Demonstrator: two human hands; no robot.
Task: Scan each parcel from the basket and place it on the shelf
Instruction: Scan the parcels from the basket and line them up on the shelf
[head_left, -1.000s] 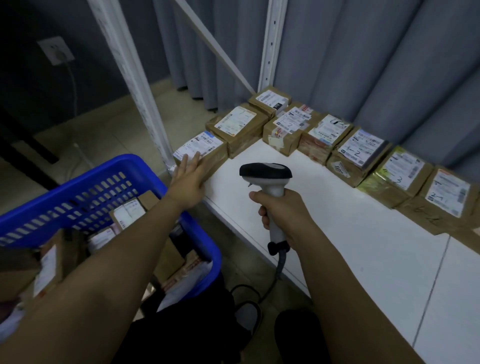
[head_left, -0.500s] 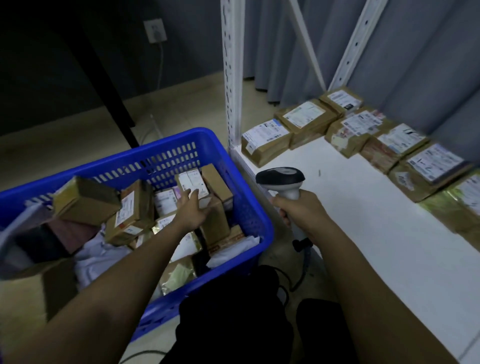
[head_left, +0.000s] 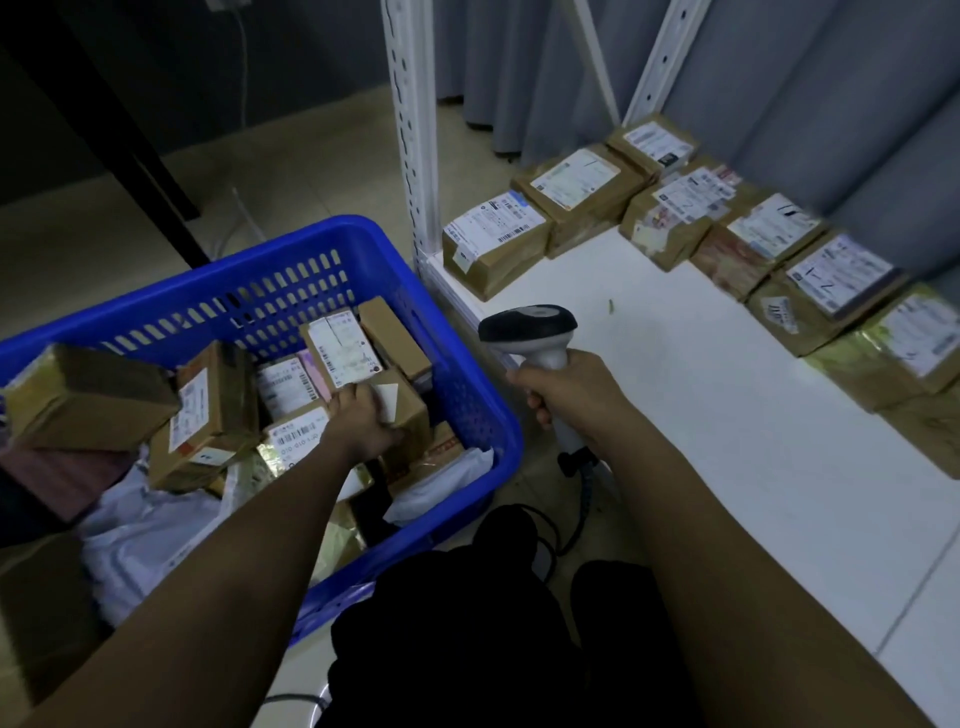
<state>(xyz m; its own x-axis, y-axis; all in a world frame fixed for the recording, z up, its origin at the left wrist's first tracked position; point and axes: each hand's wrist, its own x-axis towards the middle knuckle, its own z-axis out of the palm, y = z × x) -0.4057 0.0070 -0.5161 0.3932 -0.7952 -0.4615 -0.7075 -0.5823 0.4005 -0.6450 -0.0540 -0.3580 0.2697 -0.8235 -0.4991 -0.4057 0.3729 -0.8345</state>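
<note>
Brown labelled parcels (head_left: 343, 353) heaped in blue basket (head_left: 467, 395)

One basket (head_left: 249, 291), one scanner (head_left: 530, 332), two hands.

The basket (head_left: 363, 244) is bright blue with slotted walls. Parcels (head_left: 493, 244) are brown with white labels. The scanner (head_left: 530, 327) has a black head and a seemingly pale grey handle. The shelf (head_left: 727, 441) is white.

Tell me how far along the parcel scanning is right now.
Done: a row of labelled parcels lines the shelf. In hand: the left hand grips a box in the blue basket; the right hand holds the scanner. Left: many parcels remain in the basket.
</note>
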